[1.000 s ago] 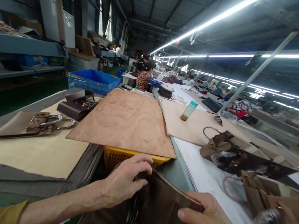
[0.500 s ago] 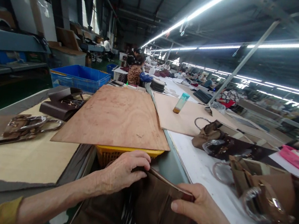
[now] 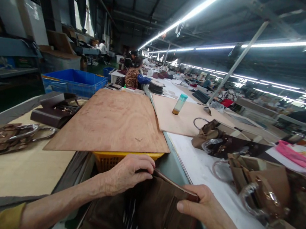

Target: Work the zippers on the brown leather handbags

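A dark brown bag piece (image 3: 167, 210) with a zipper hangs low in front of me, its upper edge running between my hands. At the left end of that edge, my left hand (image 3: 131, 173) pinches it between thumb and fingers. My right hand (image 3: 200, 203) grips the other end, thumb on the near face and the fingers behind. Below, the rest of the brown material lies over my lap, where a black and white striped cloth shows. Just beyond my left hand is a yellow basket (image 3: 107, 160) beneath a wooden board (image 3: 121, 121).
Brown handbags (image 3: 259, 185) with wrapped handles crowd the white table (image 3: 183, 160) at right. A bottle (image 3: 179, 104) stands farther back. Bag parts (image 3: 20, 136) lie on the left table, near a blue crate (image 3: 74, 81). Other people sit in the distance.
The view has turned slightly right, so the surroundings sit a little farther left. Both hands keep their hold on the bag piece's edge, with hardly any movement.
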{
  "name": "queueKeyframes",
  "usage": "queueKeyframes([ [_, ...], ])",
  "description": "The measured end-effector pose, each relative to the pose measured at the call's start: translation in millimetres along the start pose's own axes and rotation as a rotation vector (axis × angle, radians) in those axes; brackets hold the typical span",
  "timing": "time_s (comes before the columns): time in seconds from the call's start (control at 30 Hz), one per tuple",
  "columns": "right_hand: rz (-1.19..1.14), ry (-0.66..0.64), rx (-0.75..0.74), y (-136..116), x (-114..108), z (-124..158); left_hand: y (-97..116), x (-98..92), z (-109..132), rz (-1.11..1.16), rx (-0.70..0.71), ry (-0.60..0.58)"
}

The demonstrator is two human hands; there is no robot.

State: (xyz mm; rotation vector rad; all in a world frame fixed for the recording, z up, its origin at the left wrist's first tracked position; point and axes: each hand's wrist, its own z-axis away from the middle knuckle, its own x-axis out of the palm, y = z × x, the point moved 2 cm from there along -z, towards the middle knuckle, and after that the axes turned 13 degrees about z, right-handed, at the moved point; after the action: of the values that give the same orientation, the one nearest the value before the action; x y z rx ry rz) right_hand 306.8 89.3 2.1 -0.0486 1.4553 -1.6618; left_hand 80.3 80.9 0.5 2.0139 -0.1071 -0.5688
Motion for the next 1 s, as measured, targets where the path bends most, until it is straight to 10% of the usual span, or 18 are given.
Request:
queueKeyframes([
  [1.0,0.300,0.234,-0.050,6.8,-1.8,4.3,-9.0,9.3,-11.4,-0.242,-0.125,0.005],
])
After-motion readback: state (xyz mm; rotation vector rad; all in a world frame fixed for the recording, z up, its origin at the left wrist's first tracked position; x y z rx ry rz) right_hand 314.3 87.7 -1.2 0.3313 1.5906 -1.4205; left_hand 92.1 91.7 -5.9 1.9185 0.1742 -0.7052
